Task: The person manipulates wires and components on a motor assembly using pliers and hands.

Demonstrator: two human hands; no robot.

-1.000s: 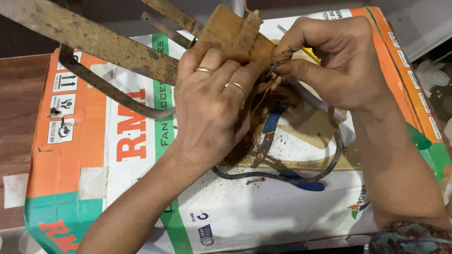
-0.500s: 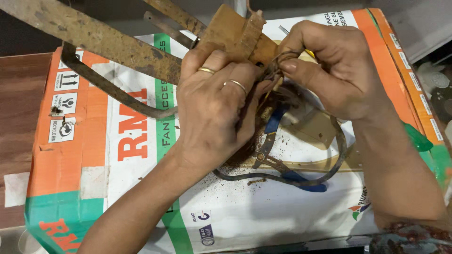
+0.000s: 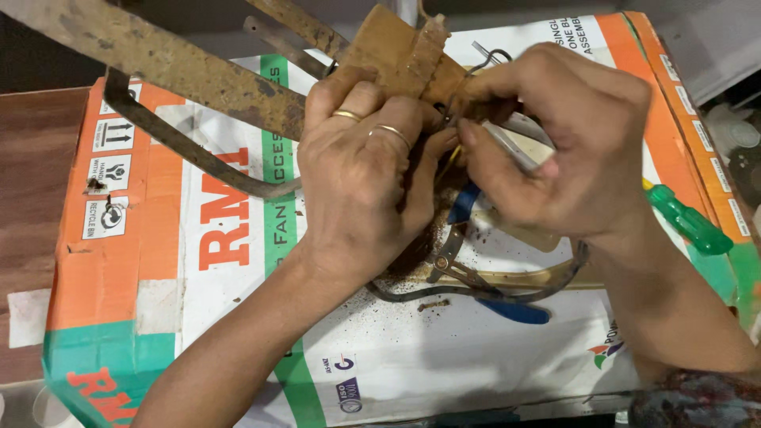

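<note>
Both of my hands are crowded together over the rusty fan part (image 3: 396,59), which sits near the far edge of the cardboard box (image 3: 238,317). My left hand (image 3: 361,174), two rings on it, is curled shut around the lower side of that brown block, fingers wrapped over its near face. My right hand (image 3: 567,150) is pinched closed on a thin metal wire (image 3: 491,57) that loops just beside the block's right edge, thumb and forefinger touching my left fingertips. Long rusted blades (image 3: 151,55) run out from the block to the left, past the box's far left corner, and a dark curved strip (image 3: 182,150) lies under them across the box top. Below my hands lie blue-handled pliers (image 3: 507,305) and a rusty ring (image 3: 555,277), amid rust crumbs. A green-handled screwdriver (image 3: 690,222) rests near the box's right edge. The near half of the box top is open room, and the wooden desk (image 3: 32,198) shows on the left.
</note>
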